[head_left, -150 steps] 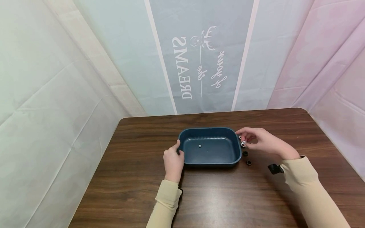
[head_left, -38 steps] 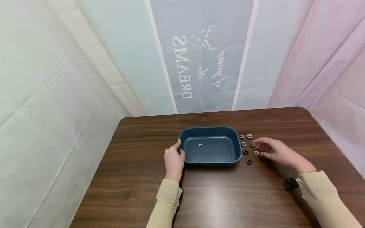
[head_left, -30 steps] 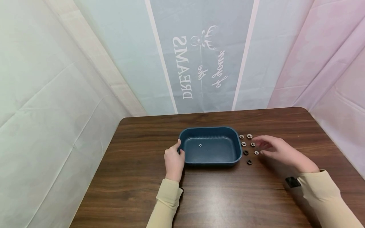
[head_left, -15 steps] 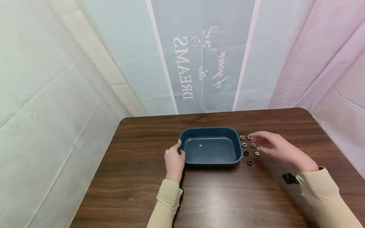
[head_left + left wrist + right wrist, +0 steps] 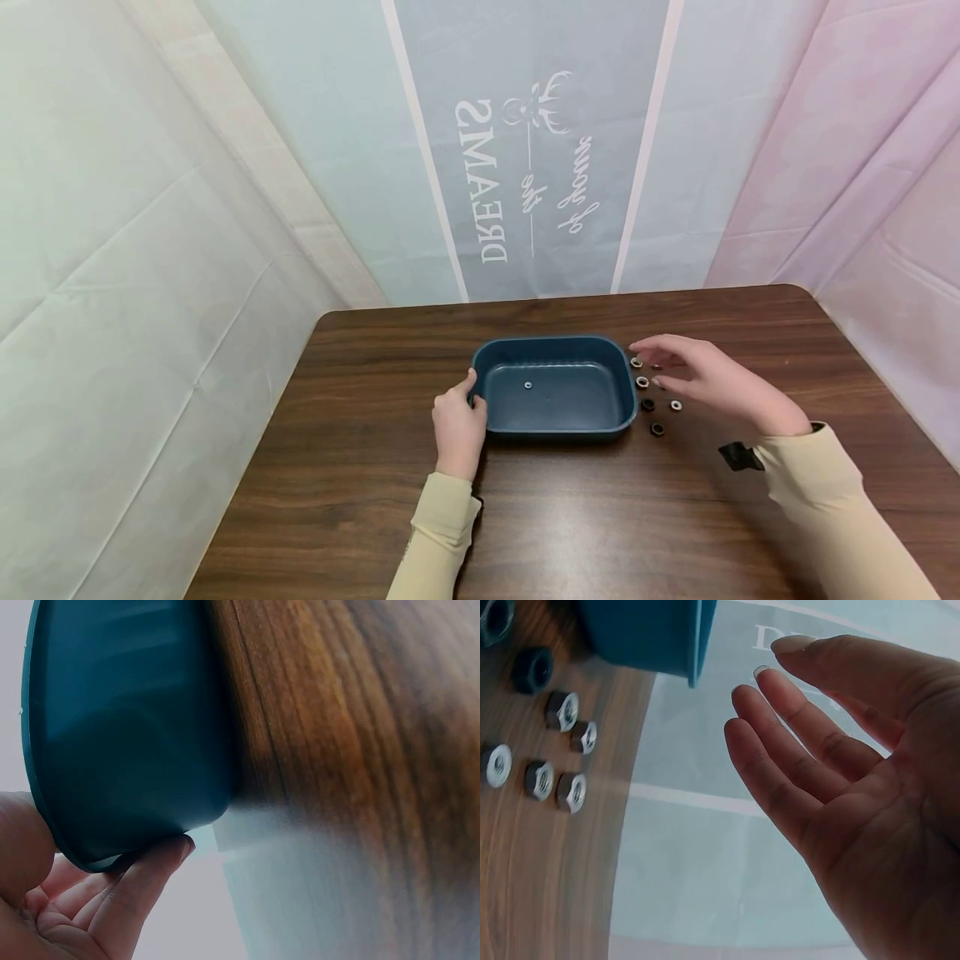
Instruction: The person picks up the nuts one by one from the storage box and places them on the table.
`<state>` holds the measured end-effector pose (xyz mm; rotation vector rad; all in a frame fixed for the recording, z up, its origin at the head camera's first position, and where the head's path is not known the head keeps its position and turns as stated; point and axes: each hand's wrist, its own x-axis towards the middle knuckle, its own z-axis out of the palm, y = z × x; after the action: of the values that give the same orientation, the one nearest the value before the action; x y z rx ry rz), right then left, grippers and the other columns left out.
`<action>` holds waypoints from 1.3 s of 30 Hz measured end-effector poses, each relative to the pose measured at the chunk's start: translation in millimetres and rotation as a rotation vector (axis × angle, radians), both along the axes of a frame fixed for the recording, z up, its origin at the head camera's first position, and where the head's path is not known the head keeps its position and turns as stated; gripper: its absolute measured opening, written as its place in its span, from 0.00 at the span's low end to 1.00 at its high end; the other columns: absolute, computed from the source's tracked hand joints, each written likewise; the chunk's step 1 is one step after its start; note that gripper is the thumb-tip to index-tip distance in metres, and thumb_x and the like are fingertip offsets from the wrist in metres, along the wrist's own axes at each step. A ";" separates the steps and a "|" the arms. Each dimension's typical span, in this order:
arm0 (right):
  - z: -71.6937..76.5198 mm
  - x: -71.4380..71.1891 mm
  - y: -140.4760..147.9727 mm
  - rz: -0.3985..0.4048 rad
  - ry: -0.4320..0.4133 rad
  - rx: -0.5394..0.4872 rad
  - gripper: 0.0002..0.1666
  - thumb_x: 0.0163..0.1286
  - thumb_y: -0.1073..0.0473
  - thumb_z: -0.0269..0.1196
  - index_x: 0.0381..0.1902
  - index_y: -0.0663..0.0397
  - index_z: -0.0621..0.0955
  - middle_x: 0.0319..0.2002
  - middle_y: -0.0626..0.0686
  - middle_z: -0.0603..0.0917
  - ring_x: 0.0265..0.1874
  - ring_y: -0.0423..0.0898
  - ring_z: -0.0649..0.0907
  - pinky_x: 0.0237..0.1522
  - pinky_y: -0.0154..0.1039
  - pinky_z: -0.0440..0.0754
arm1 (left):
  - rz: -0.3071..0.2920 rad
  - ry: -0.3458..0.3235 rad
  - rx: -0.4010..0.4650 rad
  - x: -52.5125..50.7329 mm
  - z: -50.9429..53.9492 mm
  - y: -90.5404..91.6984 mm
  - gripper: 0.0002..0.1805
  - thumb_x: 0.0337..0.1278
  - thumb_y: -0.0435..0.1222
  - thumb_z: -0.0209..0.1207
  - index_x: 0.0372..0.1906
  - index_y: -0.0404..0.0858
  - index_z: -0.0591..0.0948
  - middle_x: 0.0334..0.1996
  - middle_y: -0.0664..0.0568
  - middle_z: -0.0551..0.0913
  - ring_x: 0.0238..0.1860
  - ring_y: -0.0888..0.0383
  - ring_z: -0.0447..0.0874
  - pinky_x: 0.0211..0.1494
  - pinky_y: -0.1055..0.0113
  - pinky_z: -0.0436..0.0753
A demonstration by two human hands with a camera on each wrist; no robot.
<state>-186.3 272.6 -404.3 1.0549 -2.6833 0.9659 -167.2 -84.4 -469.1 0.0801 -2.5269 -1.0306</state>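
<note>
My left hand [image 5: 459,423] grips the left end of a dark blue rectangular tub [image 5: 555,433]; in the left wrist view, fingers and thumb pinch its rim [image 5: 34,765]. Inside the tub lies one small silver nut [image 5: 528,385]. Off the tub's right end, my right hand [image 5: 708,379] hovers over loose hex nuts, palm and fingers bare in the right wrist view. Silver nuts [image 5: 562,711] and dark nuts [image 5: 532,669] stand apart on the table. In the head view the hand partly covers the nuts farthest back.
The dark wood-grain table [image 5: 352,467] has rounded far corners. Behind it hangs a grey-blue cloth [image 5: 555,250] with white lettering, and a pale cloth [image 5: 172,292] closes off the left side. A dark band [image 5: 741,457] shows at the right wrist.
Five seconds ago my right fingers were at a nut beside the tub. Later the hand was farther right; within the last second it has moved back and left. The left hand keeps its hold.
</note>
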 end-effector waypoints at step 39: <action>31.5 -50.8 -94.6 0.172 -0.150 0.027 0.28 0.63 0.66 0.65 0.62 0.51 0.74 0.53 0.52 0.80 0.53 0.43 0.77 0.52 0.49 0.76 | 0.005 -0.009 -0.013 -1.2 2.4 0.9 0.23 0.52 0.25 0.61 0.56 0.37 0.81 0.30 0.39 0.85 0.07 0.64 0.51 0.14 0.70 0.59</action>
<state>-237.1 177.9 -372.8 1.2856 -2.7673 1.0818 -168.5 -83.6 -466.7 0.0872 -2.5397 -1.0135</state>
